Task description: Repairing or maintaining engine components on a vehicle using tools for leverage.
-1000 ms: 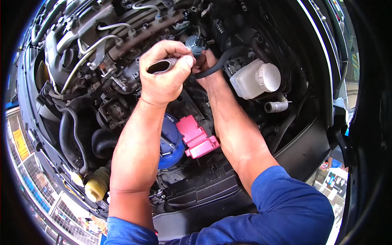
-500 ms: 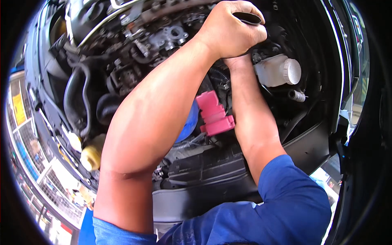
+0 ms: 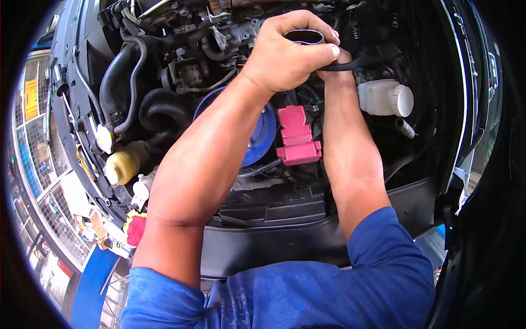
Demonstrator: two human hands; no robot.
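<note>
My left hand [image 3: 289,57] is wrapped round a wide black rubber hose [image 3: 305,37], whose open oval end faces up between fingers and thumb. The rest of that hose is hidden by the hand. Just to the right and below, my right hand [image 3: 341,59] reaches in close to my left thumb. A thin black strip or hose [image 3: 359,62] crosses in front of it, and its fingers are mostly hidden. Both hands are over the open engine bay, above a pink-red cover [image 3: 297,134].
A white reservoir with a ribbed cap [image 3: 386,97] stands right of my right forearm. Left are a yellowish capped reservoir [image 3: 126,163] and curved black hoses [image 3: 116,79]. A round blue part [image 3: 265,140] is partly behind my left forearm. A black front panel [image 3: 268,247] runs nearest me.
My left hand has shifted left and slightly down in view with the black hose, its thumb now in sight. The engine bay's view has shifted, showing more of the blue part and yellowish reservoir.
</note>
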